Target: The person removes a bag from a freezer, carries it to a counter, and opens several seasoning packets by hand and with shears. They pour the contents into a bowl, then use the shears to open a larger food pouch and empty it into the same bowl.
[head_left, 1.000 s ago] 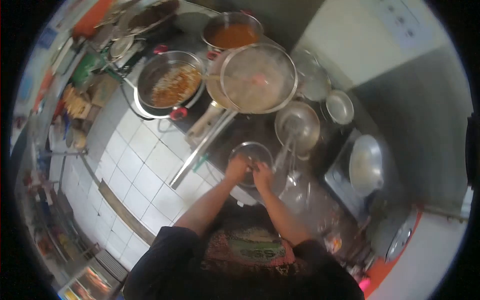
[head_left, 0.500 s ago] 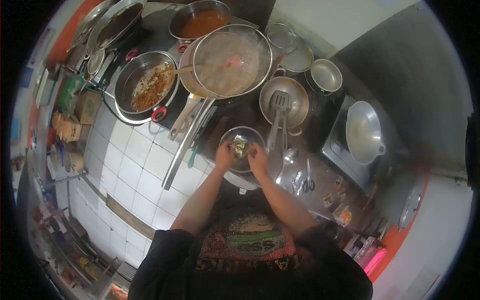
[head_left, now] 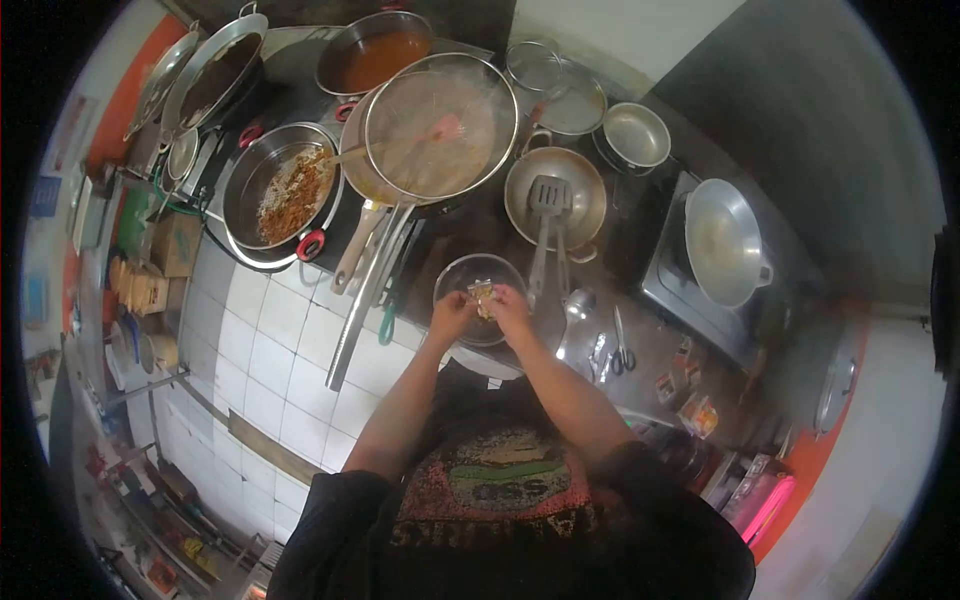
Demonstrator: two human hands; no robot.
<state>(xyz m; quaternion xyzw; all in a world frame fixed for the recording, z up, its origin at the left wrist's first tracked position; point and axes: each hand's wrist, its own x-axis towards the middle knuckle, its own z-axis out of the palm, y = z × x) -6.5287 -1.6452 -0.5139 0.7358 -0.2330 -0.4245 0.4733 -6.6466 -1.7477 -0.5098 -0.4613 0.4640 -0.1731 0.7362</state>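
Note:
Between my two hands is a small shiny foil wrapper (head_left: 482,292), with something yellowish-brown showing at it. My left hand (head_left: 453,314) pinches its left side with bent fingers, while my right hand (head_left: 509,310) grips the right side. Both hands are over a round, clear bowl (head_left: 461,264) near the counter's front edge. Fingers and wrapper cover part of the bowl's inside, so its contents are hard to make out.
A splatter screen (head_left: 440,110) covers a pan, its long handle reaching past the counter edge. A steel pan (head_left: 318,190) holds browned bits. A spatula (head_left: 549,200) lies across another pan. Scissors (head_left: 622,345) and a wok (head_left: 722,240) are at right.
The wrapper has turned between my fingers and shows less shiny foil surface. My hands have drawn slightly closer together. The camera view has shifted a little.

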